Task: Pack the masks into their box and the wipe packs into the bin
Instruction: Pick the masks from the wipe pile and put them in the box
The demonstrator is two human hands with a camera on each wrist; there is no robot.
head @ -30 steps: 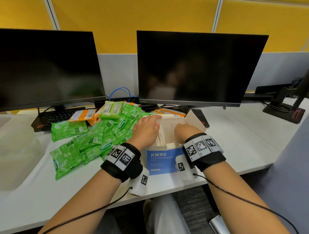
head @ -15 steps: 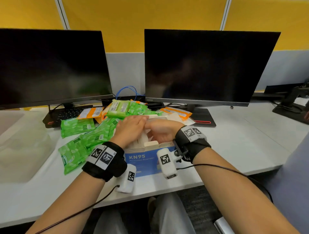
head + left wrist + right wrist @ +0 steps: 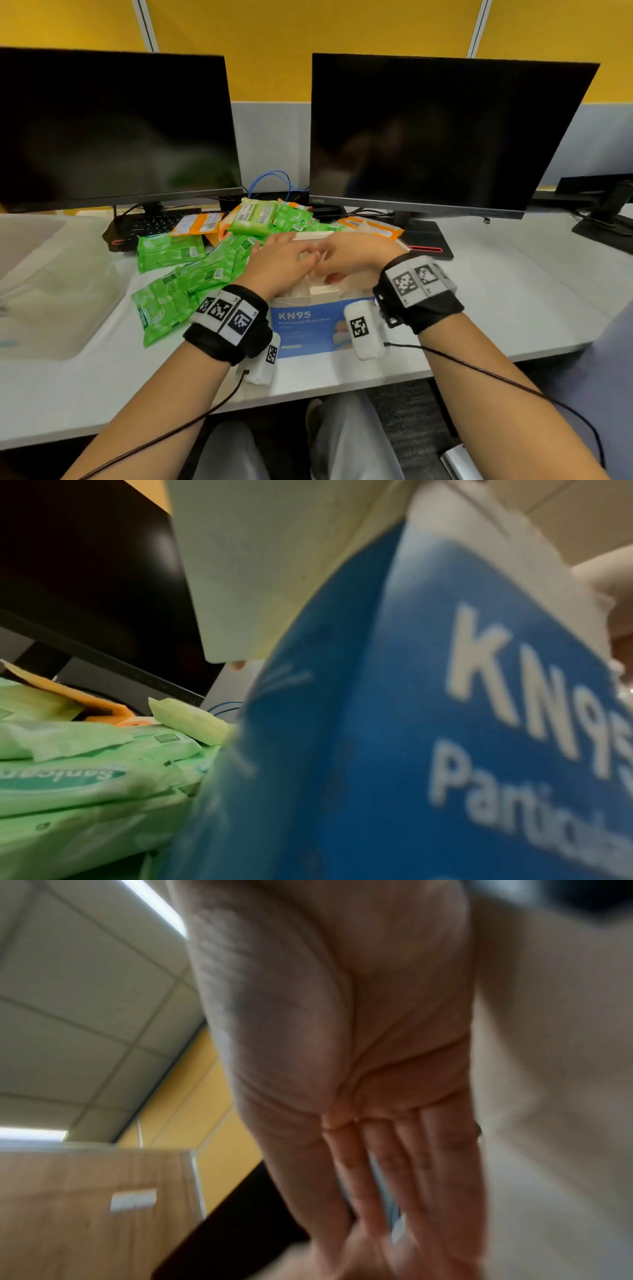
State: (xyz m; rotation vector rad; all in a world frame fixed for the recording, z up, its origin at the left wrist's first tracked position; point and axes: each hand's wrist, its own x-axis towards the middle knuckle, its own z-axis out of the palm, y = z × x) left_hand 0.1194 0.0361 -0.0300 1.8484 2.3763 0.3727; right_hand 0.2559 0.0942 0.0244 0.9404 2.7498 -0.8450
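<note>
The blue and white KN95 mask box (image 3: 308, 329) stands at the desk's near edge, close up in the left wrist view (image 3: 377, 723). Both hands lie on its top and meet in the middle. My left hand (image 3: 281, 262) rests on a white flap (image 3: 274, 561), with one fingertip (image 3: 238, 665) showing past its edge. My right hand (image 3: 356, 255) presses down with straight fingers (image 3: 404, 1164). Pale mask material (image 3: 294, 294) shows at the near rim; the rest of the inside is hidden. Green wipe packs (image 3: 205, 270) lie piled left of the box (image 3: 85, 777).
A clear plastic bin (image 3: 68, 308) stands at the far left of the desk. Orange packs (image 3: 197, 222) lie behind the green pile. Two dark monitors, a keyboard (image 3: 150, 222) and a monitor base (image 3: 424, 240) line the back. Bare desk lies right of the box.
My right hand has moved left across the box top to meet my left hand. The flap that stood up at the box's right is no longer raised.
</note>
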